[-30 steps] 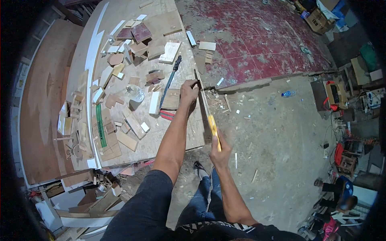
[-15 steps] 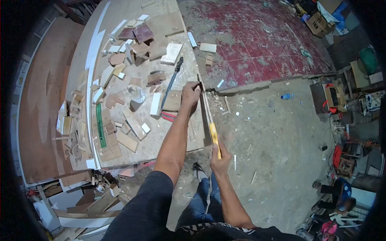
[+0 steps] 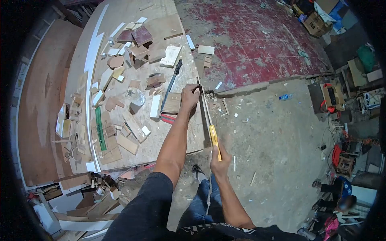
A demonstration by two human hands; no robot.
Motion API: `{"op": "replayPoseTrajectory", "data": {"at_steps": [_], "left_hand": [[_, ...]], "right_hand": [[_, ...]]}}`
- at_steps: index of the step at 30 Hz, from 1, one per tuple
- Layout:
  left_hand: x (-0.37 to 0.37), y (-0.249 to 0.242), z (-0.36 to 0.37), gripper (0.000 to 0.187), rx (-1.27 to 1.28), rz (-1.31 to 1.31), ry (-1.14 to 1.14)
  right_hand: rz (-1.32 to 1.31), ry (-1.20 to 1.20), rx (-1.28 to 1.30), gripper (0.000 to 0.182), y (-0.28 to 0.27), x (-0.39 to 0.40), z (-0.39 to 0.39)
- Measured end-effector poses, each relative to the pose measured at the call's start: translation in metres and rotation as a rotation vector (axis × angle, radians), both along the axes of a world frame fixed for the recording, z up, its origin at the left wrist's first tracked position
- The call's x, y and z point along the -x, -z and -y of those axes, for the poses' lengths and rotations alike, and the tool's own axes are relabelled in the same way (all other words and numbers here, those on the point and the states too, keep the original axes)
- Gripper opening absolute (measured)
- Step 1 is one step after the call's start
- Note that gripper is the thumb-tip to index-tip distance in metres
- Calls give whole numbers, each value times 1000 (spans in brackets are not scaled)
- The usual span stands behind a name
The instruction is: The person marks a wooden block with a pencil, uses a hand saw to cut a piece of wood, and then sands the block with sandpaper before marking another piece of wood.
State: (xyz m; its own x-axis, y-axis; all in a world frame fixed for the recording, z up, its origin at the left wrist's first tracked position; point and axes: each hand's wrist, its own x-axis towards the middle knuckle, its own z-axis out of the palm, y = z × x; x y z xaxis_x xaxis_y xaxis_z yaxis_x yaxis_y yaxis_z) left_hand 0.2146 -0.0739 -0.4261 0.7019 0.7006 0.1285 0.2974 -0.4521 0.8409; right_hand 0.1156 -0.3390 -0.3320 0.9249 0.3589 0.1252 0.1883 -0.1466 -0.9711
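Note:
My right hand (image 3: 221,162) is wrapped round the yellow handle of a handsaw (image 3: 213,135). Its thin blade runs up along the right edge of the wooden worktable (image 3: 195,138), towards my left fingertips. My left hand (image 3: 189,97) rests at that same edge with its fingers pressed together; whatever they pinch is too small and too hidden to name. Just left of this hand lie a square wooden block (image 3: 172,103) and a long dark tool with a black handle (image 3: 171,85). A red-handled item (image 3: 167,119) sits below the block.
Wood offcuts (image 3: 140,52) are scattered over the table, with a clear plastic cup or bag (image 3: 136,97) and a green strip (image 3: 100,128) among them. A plastic bottle (image 3: 285,97) lies on the littered floor. Another person (image 3: 341,199) is at the lower right.
The saw handle and my right hand sit very slightly lower, closer to me. My left hand stays at the table edge. The whole view has shifted a little.

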Motion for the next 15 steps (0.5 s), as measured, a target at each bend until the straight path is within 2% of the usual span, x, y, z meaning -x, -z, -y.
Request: {"op": "replayPoseTrajectory", "data": {"at_steps": [2,3,6,7,11,15], "left_hand": [[2,0,2,35,-2,-62,12],[2,2,3,35,-20,-33,-9],[3,4,2,35,-2,2,-1],[3,5,2,36,-50,9,3],[3,4,4,37,4,-40,-19],[1,5,0,36,-87,52,4]], "right_hand": [[-27,-24,136,39,-9,-15,-11],[-50,-41,108,39,-11,-34,-29],[37,-8,132,37,-1,-5,-6],[23,6,8,37,-7,8,3],[-57,-45,121,35,-4,-18,-10],[36,-21,15,38,4,8,6]]}}
